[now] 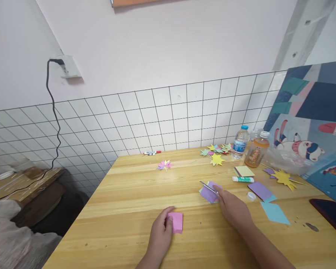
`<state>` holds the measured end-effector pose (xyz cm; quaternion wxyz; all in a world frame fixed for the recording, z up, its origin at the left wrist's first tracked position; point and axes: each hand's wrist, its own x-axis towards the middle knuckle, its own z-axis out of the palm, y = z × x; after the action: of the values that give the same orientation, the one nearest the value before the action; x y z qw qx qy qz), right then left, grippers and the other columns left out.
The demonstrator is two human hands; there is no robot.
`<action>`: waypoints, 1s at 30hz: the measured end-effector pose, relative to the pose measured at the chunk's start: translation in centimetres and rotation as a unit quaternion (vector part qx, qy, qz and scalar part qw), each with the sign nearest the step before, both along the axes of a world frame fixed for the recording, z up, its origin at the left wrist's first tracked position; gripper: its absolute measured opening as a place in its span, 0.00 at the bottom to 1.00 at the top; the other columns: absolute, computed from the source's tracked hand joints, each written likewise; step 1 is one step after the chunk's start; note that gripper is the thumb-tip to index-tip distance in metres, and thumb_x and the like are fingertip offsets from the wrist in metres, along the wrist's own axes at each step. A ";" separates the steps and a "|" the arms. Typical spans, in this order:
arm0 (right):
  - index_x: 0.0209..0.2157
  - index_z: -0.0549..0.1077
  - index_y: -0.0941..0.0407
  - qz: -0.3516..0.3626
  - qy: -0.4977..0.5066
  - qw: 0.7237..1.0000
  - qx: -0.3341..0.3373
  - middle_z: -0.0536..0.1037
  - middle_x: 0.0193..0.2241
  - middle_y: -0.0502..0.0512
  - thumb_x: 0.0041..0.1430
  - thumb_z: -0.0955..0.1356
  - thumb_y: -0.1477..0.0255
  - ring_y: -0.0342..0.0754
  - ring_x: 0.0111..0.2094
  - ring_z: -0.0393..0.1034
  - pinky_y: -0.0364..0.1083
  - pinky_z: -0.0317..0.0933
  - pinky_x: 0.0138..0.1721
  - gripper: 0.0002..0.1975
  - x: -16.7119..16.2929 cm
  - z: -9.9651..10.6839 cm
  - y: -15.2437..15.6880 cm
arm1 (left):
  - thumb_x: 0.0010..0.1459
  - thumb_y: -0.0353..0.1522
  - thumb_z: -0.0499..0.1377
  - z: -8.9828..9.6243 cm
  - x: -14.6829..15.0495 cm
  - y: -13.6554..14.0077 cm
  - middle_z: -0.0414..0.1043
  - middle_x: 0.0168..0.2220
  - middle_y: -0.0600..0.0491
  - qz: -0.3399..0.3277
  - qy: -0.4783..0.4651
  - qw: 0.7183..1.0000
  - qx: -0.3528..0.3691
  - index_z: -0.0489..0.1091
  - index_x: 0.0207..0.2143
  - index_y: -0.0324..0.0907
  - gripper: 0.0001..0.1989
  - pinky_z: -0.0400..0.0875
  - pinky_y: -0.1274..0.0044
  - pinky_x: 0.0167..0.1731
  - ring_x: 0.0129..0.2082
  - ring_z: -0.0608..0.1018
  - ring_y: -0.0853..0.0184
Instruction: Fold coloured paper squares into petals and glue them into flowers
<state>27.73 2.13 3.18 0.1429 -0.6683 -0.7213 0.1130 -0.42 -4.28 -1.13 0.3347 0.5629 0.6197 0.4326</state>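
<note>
My left hand [161, 228] is low in the middle of the view, closed on a pink paper square [177, 223] just above or on the wooden table. My right hand [233, 207] is further right, its fingers wrapped around scissors [210, 187] whose thin metal blades point up and to the left. The handles are hidden in the hand. Beneath the blades lies purple paper [208, 194] with greenish edges showing under it. Whether the right fingers also touch that paper, I cannot tell.
On the wooden table [123, 209] lie a pink paper star [165, 165], a marker [152, 152], a yellow star [217, 159], a glue stick [242, 179] and a blue sheet [274, 213]. A water bottle [240, 142] and an amber bottle [257, 150] stand by the tiled wall.
</note>
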 end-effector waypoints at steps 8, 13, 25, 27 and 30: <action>0.55 0.63 0.58 -0.080 -0.151 0.979 0.112 0.71 0.36 0.62 0.63 0.54 0.72 0.55 0.38 0.66 0.51 0.58 0.39 0.21 1.1 -2.8 1.6 | 0.54 0.38 0.54 0.1 -0.2 0.0 0.75 0.43 0.48 0.002 -0.005 1.000 0.003 0.72 0.45 0.43 0.18 0.70 0.70 0.43 0.40 0.76 0.58; 0.53 0.65 0.56 -0.081 -0.193 0.973 0.101 0.71 0.39 0.63 0.63 0.56 0.69 0.57 0.41 0.65 0.51 0.57 0.37 0.19 1.0 -4.4 1.9 | 0.53 0.41 0.55 0.4 0.0 -0.1 0.76 0.42 0.48 0.010 -0.014 1.000 0.001 0.73 0.44 0.43 0.19 0.71 0.71 0.40 0.39 0.77 0.58; 0.54 0.65 0.56 0.033 -0.064 0.990 0.119 0.69 0.50 0.59 0.62 0.57 0.70 0.53 0.50 0.60 0.49 0.52 0.52 0.20 -2.2 0.9 6.2 | 0.51 0.41 0.54 1.6 -4.9 5.1 0.77 0.37 0.50 0.109 0.039 0.993 -0.004 0.69 0.47 0.44 0.22 0.71 0.70 0.35 0.32 0.77 0.59; 0.57 0.60 0.57 0.060 -0.079 0.992 0.079 0.66 0.53 0.59 0.62 0.56 0.71 0.52 0.53 0.58 0.48 0.50 0.53 0.22 -3.9 1.7 9.1 | 0.52 0.38 0.52 1.5 -5.2 6.6 0.75 0.43 0.49 0.119 0.057 0.991 0.026 0.70 0.46 0.43 0.19 0.69 0.69 0.43 0.42 0.76 0.57; 0.61 0.53 0.57 0.085 -0.089 0.991 0.057 0.61 0.58 0.57 0.60 0.56 0.79 0.49 0.56 0.56 0.45 0.48 0.55 0.26 -6.3 1.6 13.3 | 0.54 0.37 0.51 0.4 -5.2 7.8 0.71 0.50 0.47 0.132 0.054 0.987 0.068 0.69 0.46 0.42 0.19 0.63 0.68 0.51 0.50 0.72 0.58</action>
<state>21.41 15.38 4.78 0.1062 -0.6025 -0.7906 0.0232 -5.63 3.51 -0.68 0.2013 0.5199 0.6751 0.4831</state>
